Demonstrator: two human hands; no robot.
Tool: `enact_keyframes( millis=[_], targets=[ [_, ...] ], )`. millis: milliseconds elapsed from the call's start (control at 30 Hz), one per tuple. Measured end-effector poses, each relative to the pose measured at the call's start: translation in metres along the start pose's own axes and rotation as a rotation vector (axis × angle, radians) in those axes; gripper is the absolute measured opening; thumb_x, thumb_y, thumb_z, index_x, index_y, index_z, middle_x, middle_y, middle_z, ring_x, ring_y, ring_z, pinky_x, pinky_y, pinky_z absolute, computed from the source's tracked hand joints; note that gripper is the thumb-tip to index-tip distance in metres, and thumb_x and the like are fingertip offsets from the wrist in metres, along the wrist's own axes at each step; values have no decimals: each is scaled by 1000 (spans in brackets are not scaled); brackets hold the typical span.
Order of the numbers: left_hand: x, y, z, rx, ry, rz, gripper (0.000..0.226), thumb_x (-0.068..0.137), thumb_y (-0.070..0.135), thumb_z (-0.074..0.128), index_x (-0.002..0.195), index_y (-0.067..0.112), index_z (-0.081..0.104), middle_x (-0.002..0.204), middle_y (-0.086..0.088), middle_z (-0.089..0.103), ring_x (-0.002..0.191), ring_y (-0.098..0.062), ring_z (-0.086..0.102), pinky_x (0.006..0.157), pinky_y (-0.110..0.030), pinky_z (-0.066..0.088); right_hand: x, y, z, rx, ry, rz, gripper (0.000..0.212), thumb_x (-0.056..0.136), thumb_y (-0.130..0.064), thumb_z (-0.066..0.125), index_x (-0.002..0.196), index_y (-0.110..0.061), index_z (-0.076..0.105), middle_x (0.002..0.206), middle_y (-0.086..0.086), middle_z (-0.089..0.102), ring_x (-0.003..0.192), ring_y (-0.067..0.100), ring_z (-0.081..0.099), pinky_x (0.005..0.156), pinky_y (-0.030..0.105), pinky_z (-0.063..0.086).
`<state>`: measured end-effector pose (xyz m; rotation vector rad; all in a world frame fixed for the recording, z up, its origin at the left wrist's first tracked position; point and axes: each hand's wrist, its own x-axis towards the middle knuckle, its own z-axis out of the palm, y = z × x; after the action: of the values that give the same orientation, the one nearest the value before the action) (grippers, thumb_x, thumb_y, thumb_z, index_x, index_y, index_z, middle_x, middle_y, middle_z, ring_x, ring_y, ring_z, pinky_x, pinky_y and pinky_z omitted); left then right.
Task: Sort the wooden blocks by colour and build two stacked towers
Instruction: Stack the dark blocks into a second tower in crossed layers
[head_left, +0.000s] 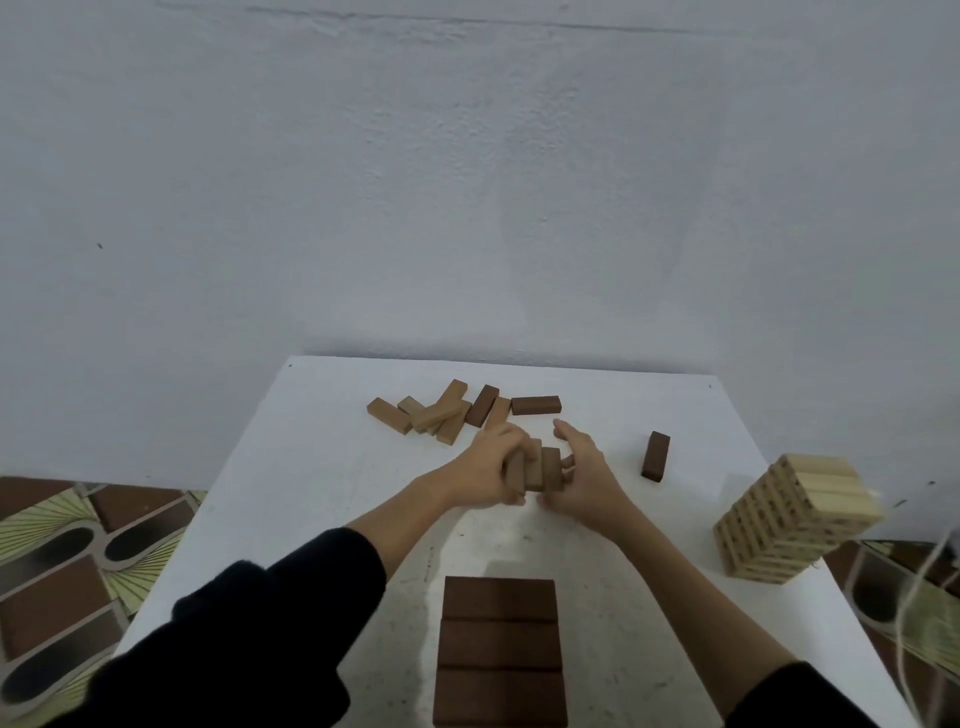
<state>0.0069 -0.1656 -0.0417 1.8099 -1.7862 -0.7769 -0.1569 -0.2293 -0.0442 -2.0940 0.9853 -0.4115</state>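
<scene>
A dark brown tower (500, 649) stands at the near middle of the white table (291, 467), its top layer made of three blocks. At the right edge stands a tall pale wood tower (789, 519). Between my hands sits a small bunch of brown blocks (540, 467), held upright. My left hand (493, 467) grips them from the left with curled fingers. My right hand (582, 473) closes on them from the right. Loose tan and dark blocks (441, 413) lie in a heap toward the far edge. One dark block (655, 455) lies alone on the right.
A pale wall rises right behind the table. Patterned brown and green floor tiles (78, 561) show on both sides. A thin white cord (930, 597) hangs near the right edge of view, beside the pale tower.
</scene>
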Motion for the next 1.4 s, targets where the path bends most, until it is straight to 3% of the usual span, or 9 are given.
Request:
enact_keyframes(
  millis=[100,233,400,600,800,1000,1167,1300,1400],
  targets=[
    [-5,-6,2,-66,20,3,53,67,13,82,111,18,53,117,4,42,109,-19,43,95,-35,45,-4,-1,-2,67,-79,-24,95,68,-1,77,146,-9,23,133,5,43,83,10,54,75,20,50],
    [-11,-7,4,-168,51,-4,63,65,9,82,119,17,50,115,1,47,103,-17,48,89,-34,49,-4,2,-1,85,-69,-78,92,67,-2,81,143,-5,29,111,-2,53,70,4,55,67,13,48],
    [-14,-7,6,-242,42,-54,82,67,8,83,135,19,39,118,2,45,98,-11,50,77,-13,46,-5,-1,-1,123,-75,-61,93,66,-9,83,142,-8,31,112,0,53,75,7,50,68,8,44],
    [-13,-10,10,-242,37,-88,91,64,14,83,139,25,32,120,1,47,106,-17,49,87,-31,51,-5,2,0,98,-89,-74,95,65,-10,84,143,-10,29,110,-3,53,78,6,52,69,8,45],
    [-15,-1,4,-230,46,-91,88,67,10,83,138,26,32,116,6,46,96,-12,51,73,-13,47,-4,-2,-2,54,-91,-75,95,67,-16,83,144,-17,27,108,-12,50,94,17,46,86,30,44],
    [-29,28,-33,-224,141,12,90,62,9,86,137,21,37,109,10,52,95,-6,52,84,-11,43,-10,-32,-26,92,-25,-126,97,66,-10,82,144,-23,27,119,-9,49,115,9,38,86,6,30],
    [-64,70,-79,-214,171,44,90,65,11,83,137,30,34,118,6,54,109,-14,55,96,-34,48,-31,-91,-59,104,-25,-234,98,66,-13,83,144,-25,26,118,-9,52,111,4,49,82,-5,30],
    [-102,102,-97,-233,216,48,89,68,10,82,138,32,31,116,11,52,110,-7,53,87,-17,48,-64,-128,-76,117,-32,-317,95,69,-13,82,144,-27,26,117,-8,53,113,2,49,81,-4,33],
    [-133,122,-101,-220,242,73,91,66,16,83,138,34,30,115,14,52,107,-7,56,87,-20,49,-91,-148,-81,125,-24,-339,91,68,-14,83,141,-30,30,114,-11,54,107,-3,51,84,-2,35]
  ],
)
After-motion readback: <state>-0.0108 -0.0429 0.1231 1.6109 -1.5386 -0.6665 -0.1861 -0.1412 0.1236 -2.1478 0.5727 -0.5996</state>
